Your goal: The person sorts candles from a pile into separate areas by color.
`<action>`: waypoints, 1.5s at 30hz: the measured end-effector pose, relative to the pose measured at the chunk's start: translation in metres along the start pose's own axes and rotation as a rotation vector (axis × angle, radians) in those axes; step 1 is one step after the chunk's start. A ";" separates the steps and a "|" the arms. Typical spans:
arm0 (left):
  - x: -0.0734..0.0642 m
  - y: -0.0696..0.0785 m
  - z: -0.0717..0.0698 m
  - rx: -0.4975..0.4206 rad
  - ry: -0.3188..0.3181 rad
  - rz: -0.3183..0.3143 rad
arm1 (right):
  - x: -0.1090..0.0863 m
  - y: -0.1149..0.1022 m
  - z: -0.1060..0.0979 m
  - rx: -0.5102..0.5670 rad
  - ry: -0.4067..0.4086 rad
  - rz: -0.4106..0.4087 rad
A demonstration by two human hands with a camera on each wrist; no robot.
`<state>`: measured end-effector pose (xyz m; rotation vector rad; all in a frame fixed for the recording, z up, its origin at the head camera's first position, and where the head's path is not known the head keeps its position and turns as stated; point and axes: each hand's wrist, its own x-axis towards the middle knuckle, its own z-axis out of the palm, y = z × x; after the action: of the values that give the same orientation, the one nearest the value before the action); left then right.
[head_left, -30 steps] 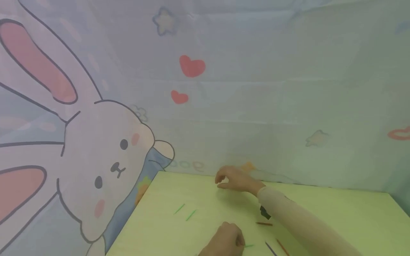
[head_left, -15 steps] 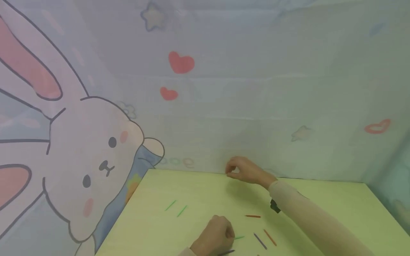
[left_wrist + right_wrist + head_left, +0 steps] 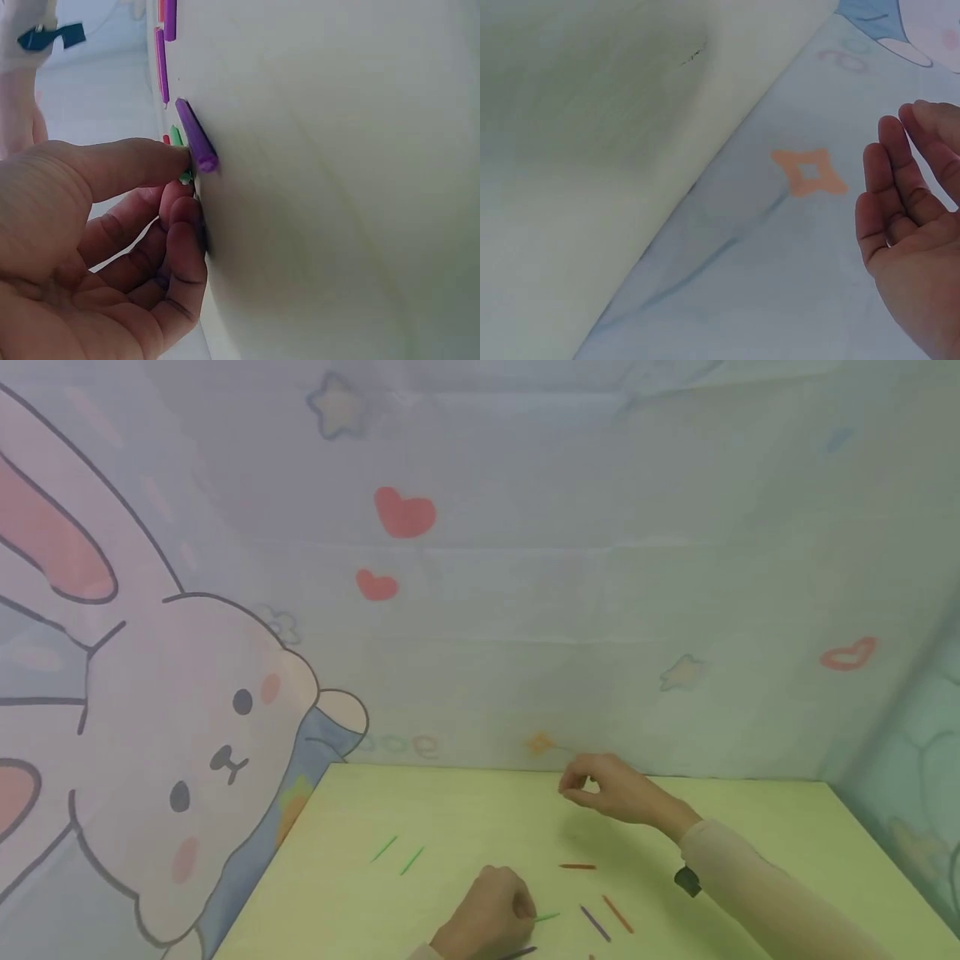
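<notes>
Across the back, a pale backdrop (image 3: 600,527) with a printed rabbit (image 3: 195,727); before it, a yellow-green table (image 3: 450,802). Right hand (image 3: 615,789) over the table's far part, fingers loosely bent, nothing visible held. Left hand (image 3: 491,906) at the table surface, thumb and fingers pinching one end of a green stick (image 3: 547,917). Purple stick (image 3: 197,135) just beside that thumb. Farther right: orange stick (image 3: 618,914), second purple stick (image 3: 596,923), red-brown stick (image 3: 577,867); off left, two thin green sticks (image 3: 412,861), apart, roughly parallel

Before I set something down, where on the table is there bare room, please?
Far left, between the two green sticks and the backdrop; also the right end, beyond the right sleeve. Crowded: right of the left hand, where a purple stick and an orange stick lie close.
</notes>
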<state>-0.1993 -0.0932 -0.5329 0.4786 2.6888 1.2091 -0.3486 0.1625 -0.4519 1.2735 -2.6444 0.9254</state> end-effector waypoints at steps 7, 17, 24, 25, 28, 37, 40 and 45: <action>0.002 -0.006 -0.001 0.018 0.004 -0.018 | -0.037 -0.008 -0.003 0.018 0.042 0.066; 0.006 0.000 0.000 0.010 0.007 0.016 | -0.070 -0.020 0.009 0.055 0.051 0.118; 0.007 0.000 -0.002 0.015 0.000 0.063 | -0.086 -0.033 0.034 0.051 0.015 0.148; 0.007 0.000 -0.002 0.019 0.000 0.055 | -0.087 -0.036 0.038 0.058 0.005 0.160; 0.007 -0.002 0.000 0.034 0.005 0.026 | -0.094 -0.042 0.054 0.075 -0.018 0.199; 0.004 -0.001 0.001 -0.025 -0.002 -0.030 | -0.105 -0.050 0.087 0.041 -0.013 0.346; 0.002 0.002 0.001 -0.038 0.008 -0.027 | -0.106 -0.051 0.090 0.044 -0.013 0.357; 0.001 0.003 0.000 -0.030 0.008 -0.024 | -0.104 -0.055 0.093 0.040 -0.002 0.371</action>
<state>-0.2000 -0.0908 -0.5301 0.4374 2.6712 1.2464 -0.2223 0.1580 -0.5331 0.7981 -2.9341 1.0208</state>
